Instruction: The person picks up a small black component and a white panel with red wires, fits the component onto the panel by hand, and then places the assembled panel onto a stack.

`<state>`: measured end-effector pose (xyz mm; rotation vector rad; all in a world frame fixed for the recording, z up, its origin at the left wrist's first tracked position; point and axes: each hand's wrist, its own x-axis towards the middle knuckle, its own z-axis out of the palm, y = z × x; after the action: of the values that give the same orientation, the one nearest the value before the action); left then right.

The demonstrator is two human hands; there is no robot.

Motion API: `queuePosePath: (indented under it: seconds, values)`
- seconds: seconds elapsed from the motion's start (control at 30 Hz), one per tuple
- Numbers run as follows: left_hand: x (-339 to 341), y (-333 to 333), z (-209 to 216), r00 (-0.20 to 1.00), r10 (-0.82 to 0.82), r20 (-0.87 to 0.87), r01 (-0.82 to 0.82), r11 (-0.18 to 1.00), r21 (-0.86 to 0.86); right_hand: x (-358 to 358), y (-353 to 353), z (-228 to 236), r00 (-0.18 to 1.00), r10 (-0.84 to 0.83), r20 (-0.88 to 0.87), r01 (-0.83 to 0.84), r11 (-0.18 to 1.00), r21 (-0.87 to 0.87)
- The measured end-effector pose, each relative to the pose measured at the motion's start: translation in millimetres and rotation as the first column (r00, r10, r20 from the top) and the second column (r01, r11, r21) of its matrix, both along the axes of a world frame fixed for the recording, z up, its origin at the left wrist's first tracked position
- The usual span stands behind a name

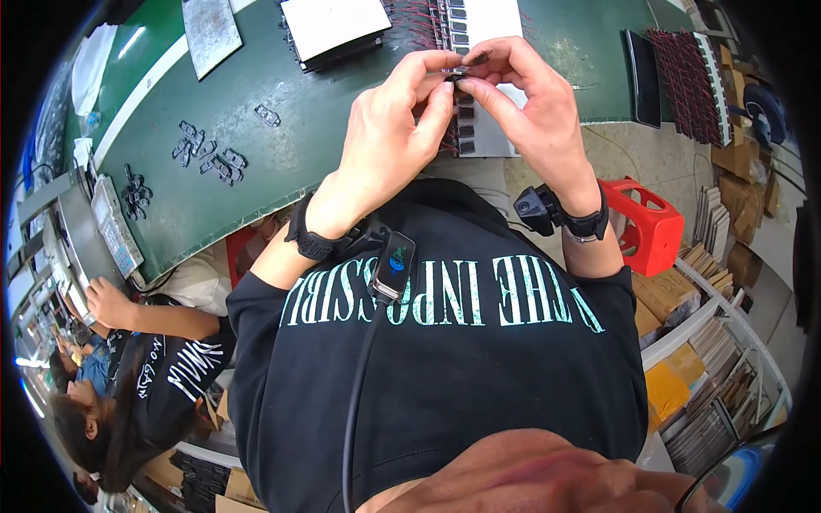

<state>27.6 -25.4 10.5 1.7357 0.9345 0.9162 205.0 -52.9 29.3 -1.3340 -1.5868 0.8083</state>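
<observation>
The left hand (pixel 398 120) and right hand (pixel 530 94) meet with thumbs and fingertips pinched around a small black part (pixel 456 77), mostly hidden by the fingers, so this piece seems mid-handling. Just below the fingertips, and again beyond them, runs a row of black pieces (pixel 465 132) with red-and-black wires (pixel 417 21) spreading out; these look already set in line. Left of the left hand, loose black pieces (pixel 209 154) lie scattered, perhaps yet to be handled. Well right of the right hand rests a wired bundle (pixel 680 85), seemingly further along, though I cannot tell whether it is finished.
</observation>
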Motion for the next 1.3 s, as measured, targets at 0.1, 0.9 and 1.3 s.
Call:
queuePosePath:
  seconds: [0.1,0.9,1.3]
  values:
    - [-3,-1,4,0.973,0.035,-0.228,0.027,0.964,0.263,1,-8,-2,0.988,0.008,0.155,-0.023,0.995,0.096]
    - [6,-3,17,0.962,-0.128,0.242,0.223,0.879,-0.422,35,-27,-18,0.777,-0.032,-0.628,-0.207,0.930,-0.303]
    - [-2,-4,-2,0.976,-0.053,0.212,0.130,0.919,-0.372,14,-30,-30,0.819,-0.070,-0.570,-0.111,0.955,-0.276]
